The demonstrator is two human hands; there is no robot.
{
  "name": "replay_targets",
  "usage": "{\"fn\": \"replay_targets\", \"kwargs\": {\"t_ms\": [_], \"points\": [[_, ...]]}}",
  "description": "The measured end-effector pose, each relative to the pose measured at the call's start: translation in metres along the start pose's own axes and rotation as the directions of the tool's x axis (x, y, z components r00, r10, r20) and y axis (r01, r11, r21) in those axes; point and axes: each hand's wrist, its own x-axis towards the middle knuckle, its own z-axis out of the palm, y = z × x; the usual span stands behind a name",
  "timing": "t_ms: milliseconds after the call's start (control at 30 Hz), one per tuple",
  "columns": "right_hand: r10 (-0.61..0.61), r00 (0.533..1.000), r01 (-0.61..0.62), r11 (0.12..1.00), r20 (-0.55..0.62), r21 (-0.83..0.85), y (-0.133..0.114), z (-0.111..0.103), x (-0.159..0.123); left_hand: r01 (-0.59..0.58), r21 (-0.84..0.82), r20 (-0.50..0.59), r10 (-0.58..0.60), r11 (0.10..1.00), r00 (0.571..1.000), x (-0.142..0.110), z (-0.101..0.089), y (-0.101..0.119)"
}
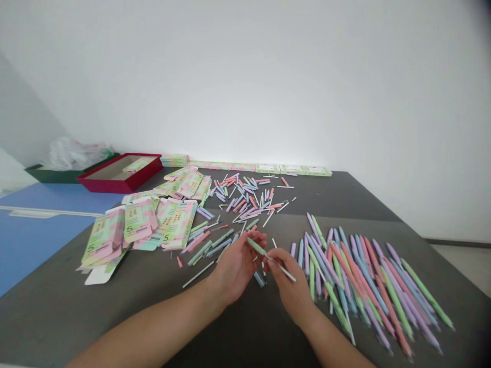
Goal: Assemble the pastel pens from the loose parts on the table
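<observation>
My left hand (236, 268) has its fingers curled around a green pen barrel (255, 246), which points up and left. My right hand (287, 281) pinches a thin white pen refill (288, 274) close to the barrel's lower end. The refill lines up with the barrel; how far it sits inside I cannot tell. Beneath and left of my hands lie loose green, blue and pink pen barrels (199, 253). On the right, a spread of assembled-looking pastel pens (368, 276) lies near my right hand.
Small pen parts and white refills (249, 197) are scattered mid-table. Flat printed cartons (103, 232) pile up at left. A red tray (111, 181) and a green tray (49, 175) with a plastic bag (74, 153) stand behind them. A row of boxes (293, 169) lines the wall.
</observation>
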Motion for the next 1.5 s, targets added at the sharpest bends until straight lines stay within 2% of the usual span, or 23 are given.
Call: {"fn": "replay_targets", "kwargs": {"t_ms": [133, 233, 300, 367, 433, 533, 667, 800, 900, 1033, 1167, 1233, 1333, 1400, 1467, 1500], "points": [[0.152, 0.98, -0.145, 0.987, -0.125, 0.066, 0.007, 0.004, -0.001, 0.066, 0.095, 0.023, -0.068, 0.993, 0.997, -0.004, -0.008, -0.012], [0.207, 0.973, -0.191, 0.971, -0.1, 0.145, 0.006, 0.004, -0.001, 0.135, 0.054, 0.029, -0.137, 0.989, 0.99, -0.005, -0.014, -0.013], [0.196, 0.981, -0.192, 0.957, 0.005, 0.216, 0.002, 0.002, 0.0, 0.144, 0.002, 0.022, -0.144, 0.99, 0.989, -0.005, -0.019, -0.011], [0.131, 0.983, -0.163, 0.941, 0.125, 0.296, -0.001, 0.0, -0.001, 0.118, -0.046, 0.001, -0.118, 0.992, 0.993, -0.006, -0.024, -0.008], [0.068, 0.981, -0.127, 0.935, 0.184, 0.332, -0.002, -0.001, -0.001, 0.107, -0.08, -0.008, -0.108, 0.991, 0.994, -0.006, -0.029, -0.006], [0.08, 0.987, -0.114, 0.959, 0.138, 0.26, 0.0, 0.004, -0.002, 0.131, -0.121, 0.02, -0.129, 0.984, 0.991, -0.007, -0.035, -0.006], [0.158, 0.985, -0.169, 0.963, 0.068, 0.209, 0.006, 0.013, -0.003, 0.149, -0.167, 0.03, -0.146, 0.975, 0.989, -0.007, -0.041, -0.012], [0.173, 0.977, -0.198, 0.951, 0.124, 0.236, 0.011, 0.016, -0.005, 0.132, -0.193, 0.021, -0.131, 0.972, 0.991, -0.004, -0.044, -0.013], [0.145, 0.98, -0.171, 0.961, 0.135, 0.216, 0.009, 0.013, -0.004, 0.118, -0.2, 0.008, -0.118, 0.973, 0.993, -0.001, -0.046, -0.01], [0.182, 0.982, -0.186, 0.981, 0.056, 0.061, -0.004, -0.001, 0.006, 0.112, -0.186, -0.001, -0.114, 0.976, 0.994, -0.003, -0.046, -0.013], [0.152, 0.987, -0.157, 0.979, -0.048, -0.129, -0.019, -0.023, 0.033, 0.175, -0.118, 0.071, -0.168, 0.977, 0.983, -0.012, -0.042, -0.027], [0.136, 0.99, -0.14, 0.966, -0.029, -0.219, -0.022, -0.032, 0.05, 0.215, -0.087, 0.109, -0.205, 0.973, 0.973, -0.016, -0.042, -0.035], [0.127, 0.99, -0.099, 0.927, 0.055, -0.363, -0.021, -0.033, 0.075, 0.247, -0.054, 0.142, -0.237, 0.968, 0.961, -0.019, -0.042, -0.045], [0.097, 0.984, -0.009, 0.865, 0.151, -0.501, -0.017, -0.024, 0.092, 0.251, -0.037, 0.152, -0.243, 0.967, 0.958, -0.019, -0.043, -0.048], [0.027, 0.94, 0.215, 0.726, 0.34, -0.653, -0.011, -0.006, 0.11, 0.25, -0.022, 0.147, -0.244, 0.968, 0.958, -0.018, -0.044, -0.049], [-0.005, 0.878, 0.383, 0.607, 0.478, -0.696, -0.007, 0.006, 0.118, 0.246, -0.018, 0.14, -0.241, 0.969, 0.96, -0.017, -0.044, -0.048]]}}
